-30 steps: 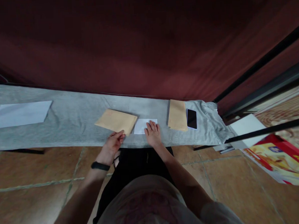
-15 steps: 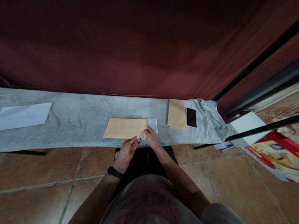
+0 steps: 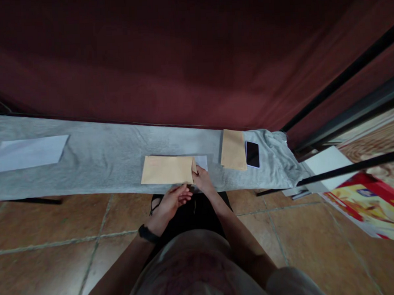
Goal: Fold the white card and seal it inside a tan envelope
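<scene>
A tan paper envelope (image 3: 167, 169) lies lengthwise near the front edge of the cloth-covered table, its right end lifted at the flap. My right hand (image 3: 202, 179) is closed on that right end, with the fingertips partly hidden at the opening. My left hand (image 3: 175, 200) is just below the envelope's lower right edge, fingers stretched out and apart; whether its thumb touches the paper I cannot tell. Part of a white paper sheet (image 3: 202, 161) shows behind my right hand, and the envelope covers the rest of it.
Toward the right end of the grey cloth (image 3: 101, 148) lie more tan envelopes (image 3: 233, 150) and a dark-screened phone (image 3: 252, 154). White paper (image 3: 28, 153) is at the far left. A dark red curtain (image 3: 180, 78) rises behind the table. A red and yellow box (image 3: 368, 204) stands on the right.
My left hand has let go of the envelope's lower corner and dropped slightly toward me. The envelope's right end now gapes at the flap, and its left end has shifted a little right.
</scene>
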The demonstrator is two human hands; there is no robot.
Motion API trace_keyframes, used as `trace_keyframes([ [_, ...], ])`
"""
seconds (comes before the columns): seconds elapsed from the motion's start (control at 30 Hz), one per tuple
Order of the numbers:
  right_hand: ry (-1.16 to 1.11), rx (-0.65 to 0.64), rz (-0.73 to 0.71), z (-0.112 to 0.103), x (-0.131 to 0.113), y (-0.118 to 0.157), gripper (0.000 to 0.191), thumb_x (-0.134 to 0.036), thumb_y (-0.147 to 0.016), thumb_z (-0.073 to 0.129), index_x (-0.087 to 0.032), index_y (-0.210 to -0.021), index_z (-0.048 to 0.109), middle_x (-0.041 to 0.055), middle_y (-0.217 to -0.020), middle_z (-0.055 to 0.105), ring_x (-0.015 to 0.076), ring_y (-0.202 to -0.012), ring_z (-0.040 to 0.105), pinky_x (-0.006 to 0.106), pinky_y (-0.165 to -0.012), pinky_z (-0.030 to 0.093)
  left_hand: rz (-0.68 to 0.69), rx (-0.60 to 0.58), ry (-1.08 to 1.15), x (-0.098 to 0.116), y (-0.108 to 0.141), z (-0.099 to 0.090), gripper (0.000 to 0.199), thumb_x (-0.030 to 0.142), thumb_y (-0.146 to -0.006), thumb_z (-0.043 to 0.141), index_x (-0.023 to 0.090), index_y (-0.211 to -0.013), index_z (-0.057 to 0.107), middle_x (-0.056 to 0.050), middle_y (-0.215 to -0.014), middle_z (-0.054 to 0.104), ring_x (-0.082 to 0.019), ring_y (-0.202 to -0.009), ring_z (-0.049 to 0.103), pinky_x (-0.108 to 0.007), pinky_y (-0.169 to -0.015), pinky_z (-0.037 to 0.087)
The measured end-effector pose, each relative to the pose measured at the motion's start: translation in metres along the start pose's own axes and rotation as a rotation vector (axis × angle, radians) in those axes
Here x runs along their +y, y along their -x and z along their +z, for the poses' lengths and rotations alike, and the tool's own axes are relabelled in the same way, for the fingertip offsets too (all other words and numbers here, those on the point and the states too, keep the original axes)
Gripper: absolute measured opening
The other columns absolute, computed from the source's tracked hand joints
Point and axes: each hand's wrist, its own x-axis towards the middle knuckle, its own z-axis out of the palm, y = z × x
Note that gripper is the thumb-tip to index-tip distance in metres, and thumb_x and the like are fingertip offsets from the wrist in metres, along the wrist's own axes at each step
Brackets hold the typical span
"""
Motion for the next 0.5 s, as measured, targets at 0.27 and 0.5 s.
trace_keyframes([
  [0.27, -0.013, -0.024, -0.097, -0.005, 0.004, 0.012, 0.031, -0.02, -0.092, 0.049, -0.022, -0.115, 0.069, 0.0024, -0.108, 0.075, 0.0165, -0.099, 0.069, 0.027, -0.089, 0.054, 1.027, 0.175, -1.385, 0.035, -0.014, -0.021, 0.099, 0.042, -0.074, 0.083, 0.021, -0.157, 0.033, -0.022, -0.168, 0.012, -0.043, -0.154, 0.013, -0.065, -0.12, 0.014],
  [0.5, -0.142, -0.049, -0.163, -0.009, 0.008, 0.017, 0.028, -0.019, -0.089, 0.051, -0.02, -0.109, 0.07, 0.0026, -0.104, 0.076, 0.0181, -0.099, 0.07, 0.031, -0.092, 0.055, 1.097, 0.036, -1.662, 0.051, -0.036, -0.041, 0.113, 0.05, -0.071, 0.082, 0.018, -0.161, 0.021, -0.026, -0.166, 0.017, -0.044, -0.154, 0.013, -0.071, -0.118, 0.007],
])
